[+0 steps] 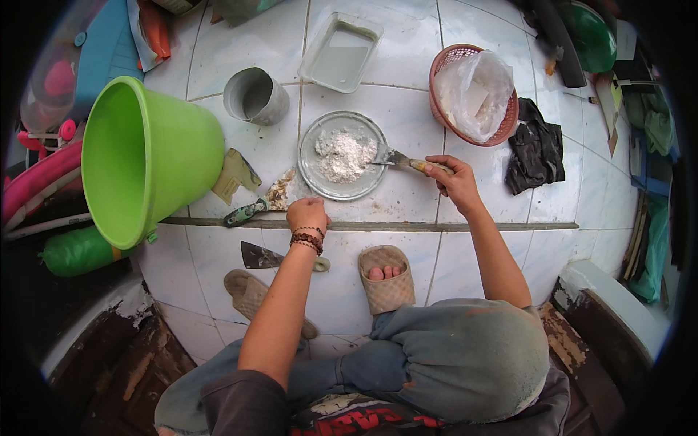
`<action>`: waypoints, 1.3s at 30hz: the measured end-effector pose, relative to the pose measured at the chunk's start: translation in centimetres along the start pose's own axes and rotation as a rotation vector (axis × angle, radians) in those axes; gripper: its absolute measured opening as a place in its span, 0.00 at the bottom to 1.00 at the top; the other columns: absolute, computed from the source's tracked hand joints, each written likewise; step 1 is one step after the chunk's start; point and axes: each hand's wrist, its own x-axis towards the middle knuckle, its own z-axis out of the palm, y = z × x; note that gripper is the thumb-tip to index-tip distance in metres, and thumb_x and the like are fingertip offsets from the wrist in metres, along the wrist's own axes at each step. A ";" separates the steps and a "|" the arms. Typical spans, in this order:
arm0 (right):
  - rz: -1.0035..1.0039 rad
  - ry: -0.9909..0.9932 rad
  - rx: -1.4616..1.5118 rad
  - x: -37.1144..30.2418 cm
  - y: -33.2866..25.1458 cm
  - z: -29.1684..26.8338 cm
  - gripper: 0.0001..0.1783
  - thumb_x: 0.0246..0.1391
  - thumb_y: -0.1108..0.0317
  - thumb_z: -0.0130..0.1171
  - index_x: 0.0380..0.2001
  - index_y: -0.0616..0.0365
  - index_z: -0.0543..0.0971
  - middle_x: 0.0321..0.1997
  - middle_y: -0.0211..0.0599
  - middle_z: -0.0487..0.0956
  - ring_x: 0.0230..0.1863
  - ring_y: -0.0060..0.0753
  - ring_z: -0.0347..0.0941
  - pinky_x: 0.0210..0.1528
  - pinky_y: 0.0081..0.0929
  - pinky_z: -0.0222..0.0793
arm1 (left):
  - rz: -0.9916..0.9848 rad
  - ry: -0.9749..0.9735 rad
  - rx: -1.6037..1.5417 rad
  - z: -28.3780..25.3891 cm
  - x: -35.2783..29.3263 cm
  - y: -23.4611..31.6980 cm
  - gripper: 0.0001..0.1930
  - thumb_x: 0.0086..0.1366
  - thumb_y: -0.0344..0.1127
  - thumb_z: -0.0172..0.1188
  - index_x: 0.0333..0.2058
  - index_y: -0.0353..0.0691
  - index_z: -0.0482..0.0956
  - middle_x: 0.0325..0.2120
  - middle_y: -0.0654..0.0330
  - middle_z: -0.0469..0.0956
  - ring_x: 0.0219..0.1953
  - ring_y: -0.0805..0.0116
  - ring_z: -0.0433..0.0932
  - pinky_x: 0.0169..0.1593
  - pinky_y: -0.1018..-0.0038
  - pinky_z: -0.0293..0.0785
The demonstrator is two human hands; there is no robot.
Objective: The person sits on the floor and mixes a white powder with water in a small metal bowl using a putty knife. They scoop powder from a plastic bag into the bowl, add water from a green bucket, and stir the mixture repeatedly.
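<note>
A round glass plate (314,168) with a heap of white powder (343,154) lies on the white tiled floor in front of me. My right hand (452,182) grips the wooden handle of a putty knife (401,159), whose blade rests at the plate's right rim beside the powder. My left hand (307,214) is at the plate's near left edge with fingers curled down, and I cannot tell whether it touches the rim. A second scraper (260,206) with a dark handle lies just left of that hand.
A tilted green bucket (145,156) stands at left, a grey cup (255,96) and a clear rectangular tray (340,52) beyond the plate. A red basket (443,69) with a plastic bag and a black cloth (536,149) sit at right. A third scraper (263,256) and my sandalled foot (385,280) lie nearer.
</note>
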 end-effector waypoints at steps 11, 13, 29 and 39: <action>-0.199 0.123 -0.281 0.2 0.7 0.6 0.15 0.55 0.64 0.68 0.42 0.63 0.83 0.29 0.29 0.81 0.27 0.15 0.70 0.30 0.17 0.67 | 0.004 0.032 0.070 1.0 0.2 0.3 0.12 0.65 0.33 0.55 0.33 0.29 0.82 0.14 0.54 0.79 0.15 0.66 0.78 0.24 0.70 0.73; -0.247 0.153 -0.326 0.1 0.7 0.7 0.15 0.55 0.64 0.68 0.42 0.63 0.83 0.30 0.30 0.82 0.30 0.16 0.72 0.33 0.18 0.69 | 0.003 0.054 0.073 0.9 -0.1 0.5 0.11 0.64 0.33 0.56 0.32 0.31 0.83 0.15 0.53 0.79 0.17 0.65 0.79 0.26 0.69 0.74; -0.082 -0.021 -0.351 -0.8 -1.0 -0.4 0.25 0.52 0.52 0.68 0.44 0.62 0.83 0.29 0.45 0.82 0.31 0.37 0.78 0.41 0.33 0.74 | 0.291 0.027 0.267 3.0 2.7 21.4 0.23 0.70 0.41 0.46 0.39 0.17 0.74 0.31 0.46 0.82 0.19 0.55 0.81 0.19 0.67 0.77; -0.299 0.018 -0.510 -3.6 -5.1 2.7 0.20 0.54 0.59 0.65 0.42 0.66 0.82 0.36 0.54 0.82 0.38 0.50 0.80 0.44 0.37 0.75 | 0.410 -0.133 -0.361 3.5 7.8 19.2 0.17 0.67 0.27 0.43 0.47 0.13 0.61 0.35 0.33 0.77 0.33 0.43 0.84 0.30 0.59 0.87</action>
